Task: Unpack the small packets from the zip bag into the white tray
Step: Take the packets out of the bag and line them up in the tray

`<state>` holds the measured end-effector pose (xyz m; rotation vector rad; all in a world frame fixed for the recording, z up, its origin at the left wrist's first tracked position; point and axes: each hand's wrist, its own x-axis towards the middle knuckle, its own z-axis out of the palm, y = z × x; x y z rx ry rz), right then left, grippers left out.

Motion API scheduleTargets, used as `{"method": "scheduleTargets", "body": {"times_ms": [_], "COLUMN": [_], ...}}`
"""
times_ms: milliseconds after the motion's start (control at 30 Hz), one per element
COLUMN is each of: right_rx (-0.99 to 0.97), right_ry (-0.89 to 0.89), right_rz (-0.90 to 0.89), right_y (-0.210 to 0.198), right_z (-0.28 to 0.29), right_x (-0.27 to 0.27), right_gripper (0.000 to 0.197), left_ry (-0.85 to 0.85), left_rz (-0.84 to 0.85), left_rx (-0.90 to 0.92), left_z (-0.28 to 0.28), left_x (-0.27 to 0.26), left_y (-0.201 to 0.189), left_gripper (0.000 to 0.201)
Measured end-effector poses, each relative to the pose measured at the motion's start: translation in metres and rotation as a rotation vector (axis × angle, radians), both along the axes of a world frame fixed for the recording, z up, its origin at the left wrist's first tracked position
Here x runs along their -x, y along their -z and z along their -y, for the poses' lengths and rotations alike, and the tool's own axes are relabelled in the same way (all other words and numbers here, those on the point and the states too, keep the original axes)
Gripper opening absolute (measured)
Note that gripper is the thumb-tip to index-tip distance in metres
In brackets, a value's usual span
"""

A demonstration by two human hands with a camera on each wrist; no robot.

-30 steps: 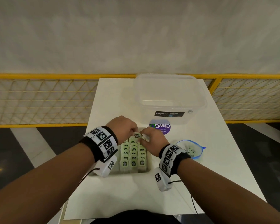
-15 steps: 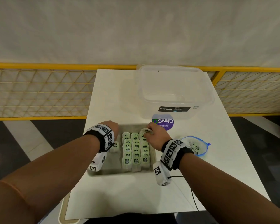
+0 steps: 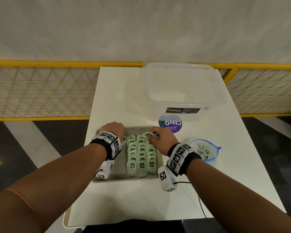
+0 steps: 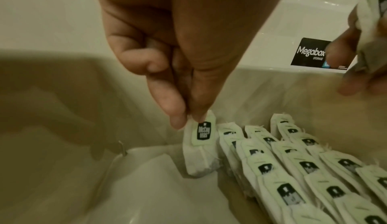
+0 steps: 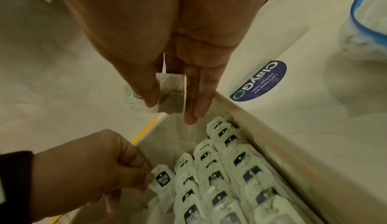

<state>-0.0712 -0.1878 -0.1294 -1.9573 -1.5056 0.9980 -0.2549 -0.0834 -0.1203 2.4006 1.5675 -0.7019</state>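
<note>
While each hand (image 3: 115, 129) (image 3: 160, 137) pinches 1 packet (image 4: 200, 142) (image 5: 170, 95) by the white tray's (image 3: 160, 159) far edge, careless placement could topple the 3 rows.

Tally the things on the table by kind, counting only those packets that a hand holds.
Held packets: 2, a packet in the left hand, a second packet in the right hand
White tray: 1
Zip bag: 1
Clear box: 1
Purple sticker: 1
Total: 6
</note>
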Motion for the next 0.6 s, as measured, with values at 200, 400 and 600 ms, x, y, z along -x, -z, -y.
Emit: {"method": "scheduleTargets", "body": {"times_ms": [200,400,600], "right_rx": [0.016,-0.044,-0.053], "right_ry": [0.040,0.041,0.015], "right_rz": [-0.077,-0.211,-0.155], "right_y": [-0.004,-0.015,-0.015], "right_z": [-0.004,-0.002,-0.005], "right_x": [0.006,0.021,0.028], "right_gripper": [0.018,0.015,0.020], "left_ry": [0.004,0.116,0.180], "left_rz": [0.181,0.800,0.667], "left_rx": [-0.014,0.097,-0.039], "left_z": [0.000,0.021,0.022], "left_x": [0.005,0.007,0.004], "left_y": [-0.012,-0.046,-0.048], "left_gripper": [0.023,0.019,0.011]}}
